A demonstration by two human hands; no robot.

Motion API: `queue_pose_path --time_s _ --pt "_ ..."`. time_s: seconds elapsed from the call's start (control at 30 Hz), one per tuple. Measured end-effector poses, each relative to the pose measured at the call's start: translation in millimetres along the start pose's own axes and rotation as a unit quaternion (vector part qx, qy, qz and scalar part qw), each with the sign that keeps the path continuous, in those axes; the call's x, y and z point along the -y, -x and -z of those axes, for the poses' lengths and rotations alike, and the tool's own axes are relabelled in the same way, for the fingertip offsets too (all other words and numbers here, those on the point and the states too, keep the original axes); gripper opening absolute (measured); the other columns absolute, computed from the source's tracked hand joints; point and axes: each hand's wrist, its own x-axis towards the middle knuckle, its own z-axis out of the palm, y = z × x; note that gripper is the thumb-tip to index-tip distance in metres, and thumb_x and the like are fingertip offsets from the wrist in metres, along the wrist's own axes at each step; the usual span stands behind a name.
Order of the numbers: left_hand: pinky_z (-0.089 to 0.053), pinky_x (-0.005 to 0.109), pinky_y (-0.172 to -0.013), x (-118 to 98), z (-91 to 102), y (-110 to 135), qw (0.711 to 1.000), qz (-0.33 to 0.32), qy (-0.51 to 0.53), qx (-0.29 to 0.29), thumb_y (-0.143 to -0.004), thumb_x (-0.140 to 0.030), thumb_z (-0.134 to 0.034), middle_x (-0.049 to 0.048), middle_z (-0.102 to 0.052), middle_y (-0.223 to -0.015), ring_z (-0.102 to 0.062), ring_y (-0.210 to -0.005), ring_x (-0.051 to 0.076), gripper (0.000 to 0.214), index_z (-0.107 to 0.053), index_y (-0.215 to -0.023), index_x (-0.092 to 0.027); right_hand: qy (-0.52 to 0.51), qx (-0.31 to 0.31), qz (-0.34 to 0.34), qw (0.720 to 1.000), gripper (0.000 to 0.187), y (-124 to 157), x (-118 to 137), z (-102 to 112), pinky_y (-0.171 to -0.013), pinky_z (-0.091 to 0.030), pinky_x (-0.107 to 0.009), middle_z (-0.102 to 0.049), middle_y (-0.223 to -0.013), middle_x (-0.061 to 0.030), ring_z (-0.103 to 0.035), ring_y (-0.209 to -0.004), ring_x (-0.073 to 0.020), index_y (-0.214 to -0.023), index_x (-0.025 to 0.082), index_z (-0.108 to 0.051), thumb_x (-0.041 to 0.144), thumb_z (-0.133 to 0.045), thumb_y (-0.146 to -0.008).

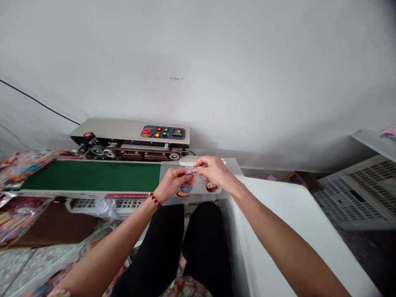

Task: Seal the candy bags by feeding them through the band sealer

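Right where the fingertips meet, a printed packet [185, 186] hangs by its crinkled clear top, and both hands are on it! The left hand [173, 180] pinches from one side, thumb against finger; the right hand [214, 169] has its own tight pinch just beside, practically touching. Just below the right hand, a second printed figure [211, 185] shows, head down. Behind and around the grip spreads a translucent sheet [235, 170]. Look left of the hands: a green belt [93, 175] runs away from them, with a beige machine [114, 128] along its far side, panel lights glowing. Well beyond the grip, at the belt's far end, a heap of colourful packets [26, 165]. Right of the grip, a white tabletop [284, 210]; below it, black trouser legs [207, 235].
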Motion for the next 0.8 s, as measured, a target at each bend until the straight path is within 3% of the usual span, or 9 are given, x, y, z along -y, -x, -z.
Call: queue_pose_path --time_s 0.13,0.23,0.47,0.6,0.7,0.8 --pt "-0.043 0.024 -0.062 0.3 -0.3 -0.6 1.0 0.01 -0.001 0.013 -0.071 -0.048 -0.078 0.001 -0.065 -0.065 -0.054 -0.061 0.012 0.034 -0.071 -0.07 -0.014 -0.036 -0.006 0.04 0.999 0.008 -0.7 -12.4 -6.0 -0.054 -0.033 -0.022 -0.06 -0.064 0.0044 -0.049 -0.058 -0.0115 -0.071 0.019 -0.066 0.027 -0.065 -0.073" --pt "-0.042 0.024 -0.061 2.3 -0.4 -0.5 1.0 0.016 -0.005 0.019 -0.071 -0.047 -0.078 0.0002 -0.065 -0.063 -0.052 -0.059 0.011 0.033 -0.071 -0.069 -0.014 -0.069 -0.007 0.031 0.997 0.013 -2.9 -22.3 -12.6 -0.057 -0.034 -0.023 -0.061 -0.066 0.0038 -0.05 -0.062 -0.0128 -0.073 0.019 -0.067 0.032 -0.066 -0.072" --pt "-0.042 0.024 -0.062 7.6 0.2 -2.9 0.998 0.051 0.024 0.015 -0.067 -0.048 -0.083 0.0015 -0.068 -0.068 -0.055 -0.062 0.012 0.037 -0.074 -0.074 -0.013 -0.216 -0.035 0.012 0.976 0.019 -5.4 -27.8 -23.2 -0.076 -0.047 -0.028 -0.07 -0.078 0.0002 -0.062 -0.078 -0.0165 -0.073 0.02 -0.069 0.039 -0.072 -0.07" --pt "-0.044 0.024 -0.063 17.2 4.1 -3.3 0.995 0.081 0.048 0.018 -0.063 -0.05 -0.085 0.0023 -0.07 -0.071 -0.057 -0.062 0.012 0.04 -0.076 -0.078 -0.014 -0.327 -0.105 0.006 0.939 0.023 -13.3 -26.2 -12.9 -0.083 -0.054 -0.032 -0.074 -0.09 -0.004 -0.069 -0.087 -0.0195 -0.079 0.021 -0.064 0.041 -0.073 -0.073" --pt "-0.04 0.023 -0.058 32.5 8.2 -10.2 0.995 0.083 0.039 -0.029 -0.061 -0.052 -0.085 -0.0001 -0.065 -0.065 -0.054 -0.057 0.01 0.043 -0.07 -0.073 -0.014 -0.393 -0.19 0.016 0.9 0.028 -19.8 -29.3 3.2 -0.084 -0.057 -0.033 -0.072 -0.082 -0.0018 -0.072 -0.083 -0.0189 -0.083 0.022 -0.056 0.044 -0.074 -0.078" --pt "-0.041 0.024 -0.057 48.7 12.0 -30.0 0.995 0.062 -0.027 -0.08 -0.065 -0.055 -0.08 -0.0006 -0.062 -0.062 -0.054 -0.055 0.011 0.044 -0.062 -0.067 -0.016 -0.397 -0.206 -0.003 0.895 0.038 -18.5 -38.6 13.0 -0.075 -0.06 -0.032 -0.067 -0.073 0.0015 -0.072 -0.073 -0.0191 -0.084 0.023 -0.052 0.049 -0.078 -0.077"
